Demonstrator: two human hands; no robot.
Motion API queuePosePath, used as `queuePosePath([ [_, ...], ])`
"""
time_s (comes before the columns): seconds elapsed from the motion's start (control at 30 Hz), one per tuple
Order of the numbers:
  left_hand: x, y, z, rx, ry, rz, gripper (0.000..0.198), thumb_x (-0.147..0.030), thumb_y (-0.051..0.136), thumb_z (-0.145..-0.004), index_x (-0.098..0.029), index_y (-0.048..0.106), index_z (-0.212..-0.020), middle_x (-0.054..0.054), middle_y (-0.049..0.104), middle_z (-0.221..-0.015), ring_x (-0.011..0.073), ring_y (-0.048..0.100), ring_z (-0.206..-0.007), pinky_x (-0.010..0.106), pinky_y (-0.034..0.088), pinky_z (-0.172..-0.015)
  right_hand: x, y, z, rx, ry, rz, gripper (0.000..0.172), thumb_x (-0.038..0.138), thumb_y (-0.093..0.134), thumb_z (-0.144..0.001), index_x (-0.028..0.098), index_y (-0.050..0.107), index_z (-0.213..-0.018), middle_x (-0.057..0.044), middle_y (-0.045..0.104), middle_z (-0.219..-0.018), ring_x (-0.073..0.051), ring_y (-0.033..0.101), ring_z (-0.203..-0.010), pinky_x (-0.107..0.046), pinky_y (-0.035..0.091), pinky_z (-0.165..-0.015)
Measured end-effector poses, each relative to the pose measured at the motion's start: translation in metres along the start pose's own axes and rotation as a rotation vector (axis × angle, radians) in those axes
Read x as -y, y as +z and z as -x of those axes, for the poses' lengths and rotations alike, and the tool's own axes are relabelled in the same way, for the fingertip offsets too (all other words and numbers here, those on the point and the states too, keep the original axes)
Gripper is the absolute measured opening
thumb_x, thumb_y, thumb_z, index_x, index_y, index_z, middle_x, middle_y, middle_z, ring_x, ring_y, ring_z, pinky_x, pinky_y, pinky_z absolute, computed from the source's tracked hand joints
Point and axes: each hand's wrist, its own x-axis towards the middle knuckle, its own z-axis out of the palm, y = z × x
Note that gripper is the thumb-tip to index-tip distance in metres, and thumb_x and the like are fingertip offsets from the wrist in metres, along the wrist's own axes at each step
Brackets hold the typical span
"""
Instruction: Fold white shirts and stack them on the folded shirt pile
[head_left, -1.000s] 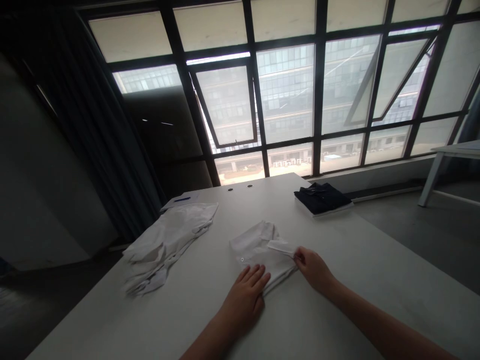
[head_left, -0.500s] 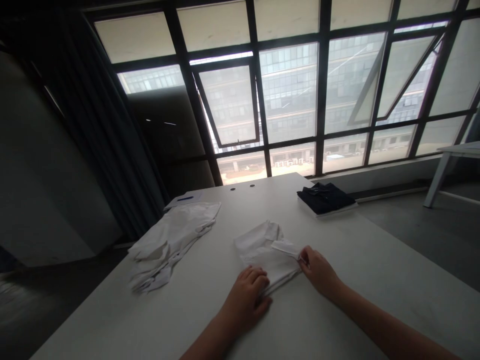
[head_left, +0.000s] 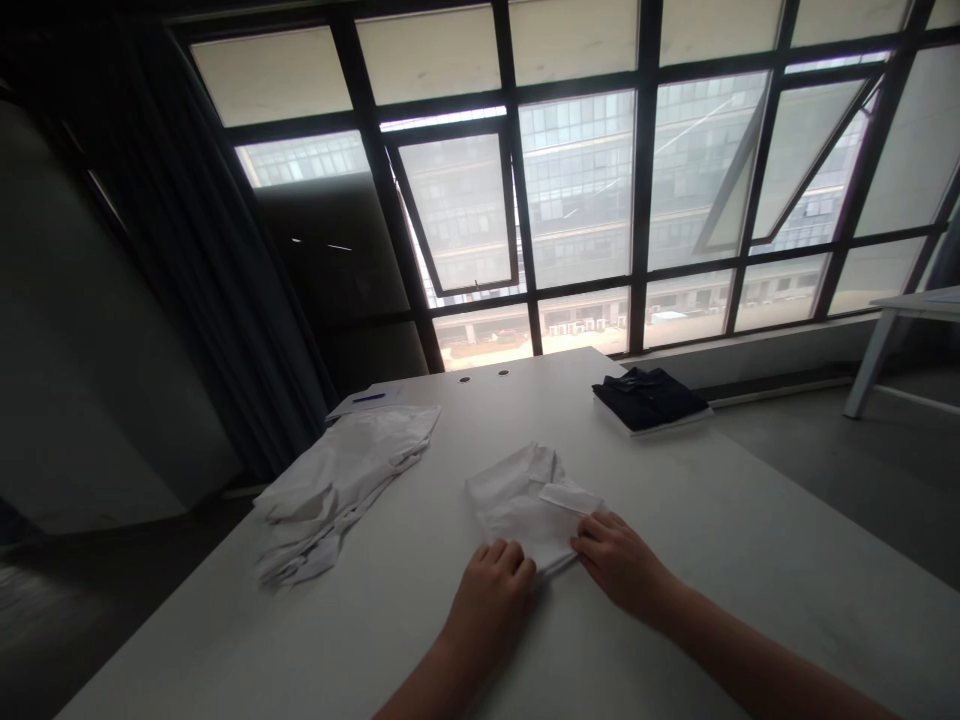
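Note:
A folded white shirt [head_left: 521, 500] lies in front of me on the table, its collar toward the far side. With curled fingers, my left hand [head_left: 495, 585] grips the near left edge of the shirt; the thumb is hidden. My right hand [head_left: 619, 560] pinches the near right edge, fingertips bent over the cloth. Both hands rest low, close to the tabletop, with a short stretch of the shirt's edge between them.
Loose white garments [head_left: 349, 480] lie heaped on the table's left side. A folded dark shirt [head_left: 649, 395] sits on white cloth at the far right edge. Behind the heap are paper and a pen [head_left: 369, 398]. Another table [head_left: 889, 350] stands at right by the windows.
My right hand has moved left and nearer along the shirt's edge, closer to my left hand. My left hand's fingers have curled at the near edge, and its thumb has gone out of sight.

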Motion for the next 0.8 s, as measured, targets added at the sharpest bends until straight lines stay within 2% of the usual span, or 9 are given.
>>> queuePosePath([
  [0.1, -0.003, -0.001, -0.003, 0.026, -0.034, -0.029, 0.007, -0.017, 0.062, -0.091, -0.022, 0.061, -0.096, 0.005, 0.063, -0.100, 0.0247, 0.057, -0.095, 0.038, 0.049, -0.085, -0.002, 0.001, 0.000, -0.011, -0.023, 0.030, 0.021, 0.009, 0.057, -0.090, 0.023, 0.070, -0.099, -0.004, 0.064, -0.099, -0.021, 0.054, -0.094, -0.035, 0.040, -0.088],
  [0.3, -0.003, 0.005, -0.005, 0.098, -0.042, -0.019, 0.012, -0.010, 0.057, -0.094, -0.021, 0.060, -0.098, 0.005, 0.063, -0.101, 0.0230, 0.058, -0.094, 0.034, 0.050, -0.081, -0.002, 0.004, 0.001, -0.019, 0.018, 0.063, 0.026, 0.007, 0.055, -0.089, 0.024, 0.071, -0.100, -0.005, 0.063, -0.097, -0.023, 0.053, -0.093, -0.037, 0.039, -0.087],
  [0.6, -0.005, 0.009, -0.006, 0.041, -0.032, 0.003, 0.021, -0.004, 0.052, -0.091, -0.021, 0.060, -0.099, 0.005, 0.061, -0.101, 0.0226, 0.055, -0.094, 0.034, 0.049, -0.083, -0.004, 0.010, -0.005, 0.031, 0.036, 0.095, 0.029, -0.005, 0.049, -0.080, 0.019, 0.064, -0.090, -0.008, 0.060, -0.099, -0.023, 0.052, -0.096, -0.034, 0.044, -0.087],
  [0.8, -0.002, 0.001, -0.001, 0.070, -0.019, 0.068, 0.017, -0.007, 0.060, -0.084, -0.021, 0.061, -0.094, 0.006, 0.063, -0.102, 0.0242, 0.055, -0.095, 0.038, 0.049, -0.086, -0.010, 0.005, -0.006, 0.018, 0.013, 0.092, 0.025, -0.002, 0.051, -0.085, 0.019, 0.063, -0.088, -0.007, 0.060, -0.098, -0.023, 0.053, -0.094, -0.034, 0.046, -0.088],
])
